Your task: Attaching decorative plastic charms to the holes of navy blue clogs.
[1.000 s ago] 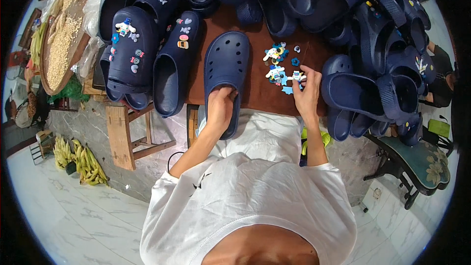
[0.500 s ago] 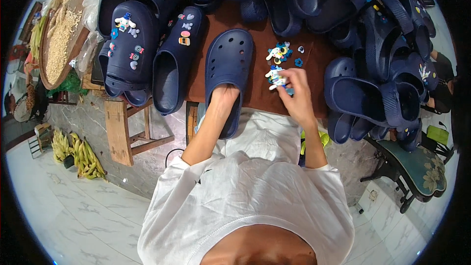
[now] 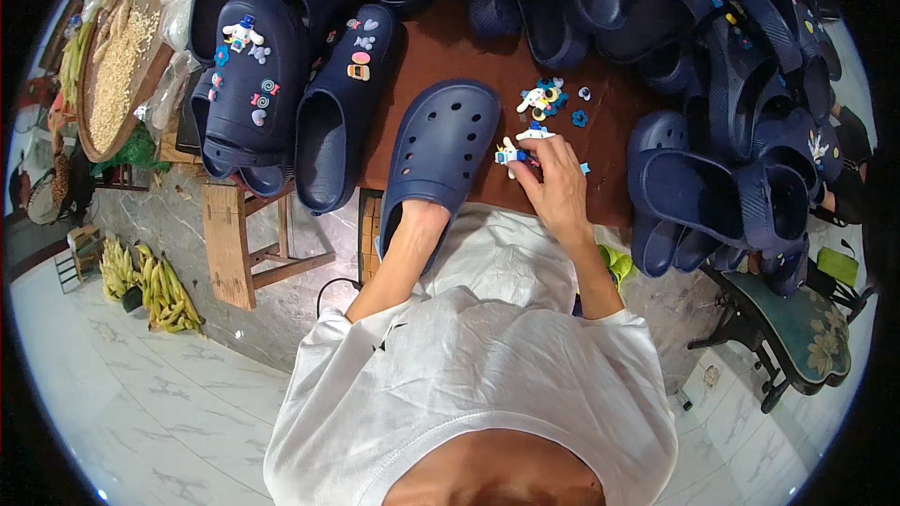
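A plain navy foam clog (image 3: 441,136) with round holes in its toe stands before me, tilted a little to the right. My left hand (image 3: 425,216) is pushed into its opening; the fingers are hidden inside. To the right of the clog, my right hand (image 3: 555,180) pinches a small white shoe charm (image 3: 508,157) with blue and yellow parts between thumb and fingers. Partly behind those fingers lies another white charm (image 3: 534,133). Farther back is a small heap of charms (image 3: 542,99), with a blue flower charm (image 3: 579,118) beside it.
Navy clogs decorated with charms (image 3: 251,84) stand at the left. More clogs are piled along the back and right (image 3: 689,187) of the brown tabletop (image 3: 398,61). A wooden stool (image 3: 228,248) and a green-topped chair (image 3: 797,323) flank the table below.
The clog on my left hand has swung its toe rightward, toward the charms. My right hand has drawn a white charm leftward, away from the others and closer to the clog.
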`<action>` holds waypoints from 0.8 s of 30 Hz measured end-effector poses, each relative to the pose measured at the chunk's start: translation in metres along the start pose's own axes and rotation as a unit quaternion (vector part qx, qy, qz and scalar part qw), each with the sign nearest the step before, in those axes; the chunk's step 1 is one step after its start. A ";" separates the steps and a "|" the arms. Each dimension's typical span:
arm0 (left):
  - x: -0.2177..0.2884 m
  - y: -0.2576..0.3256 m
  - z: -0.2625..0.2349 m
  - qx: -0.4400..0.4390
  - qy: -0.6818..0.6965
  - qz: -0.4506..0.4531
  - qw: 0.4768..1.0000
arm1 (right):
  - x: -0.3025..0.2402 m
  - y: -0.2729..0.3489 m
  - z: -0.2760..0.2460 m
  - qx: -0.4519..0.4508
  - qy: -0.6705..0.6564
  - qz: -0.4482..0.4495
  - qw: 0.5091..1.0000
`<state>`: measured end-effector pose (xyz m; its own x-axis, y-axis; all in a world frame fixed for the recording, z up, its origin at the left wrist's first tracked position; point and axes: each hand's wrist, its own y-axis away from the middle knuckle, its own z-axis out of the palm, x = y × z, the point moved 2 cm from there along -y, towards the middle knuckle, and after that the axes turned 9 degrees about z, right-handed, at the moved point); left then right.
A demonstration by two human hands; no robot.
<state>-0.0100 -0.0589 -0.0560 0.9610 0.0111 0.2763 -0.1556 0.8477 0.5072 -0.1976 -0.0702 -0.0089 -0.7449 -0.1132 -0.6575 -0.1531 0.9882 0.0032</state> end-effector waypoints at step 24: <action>-0.011 0.018 0.005 -0.009 -0.017 -0.013 1.000 | -0.016 -0.041 -0.008 -0.124 -0.326 0.066 0.935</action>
<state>-0.0245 -0.0461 -0.0454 0.9566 -0.0284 0.2902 -0.1264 0.8566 0.5003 -0.1844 -0.1098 0.0078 -0.2269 0.1754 -0.9580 -0.2943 0.9253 0.2392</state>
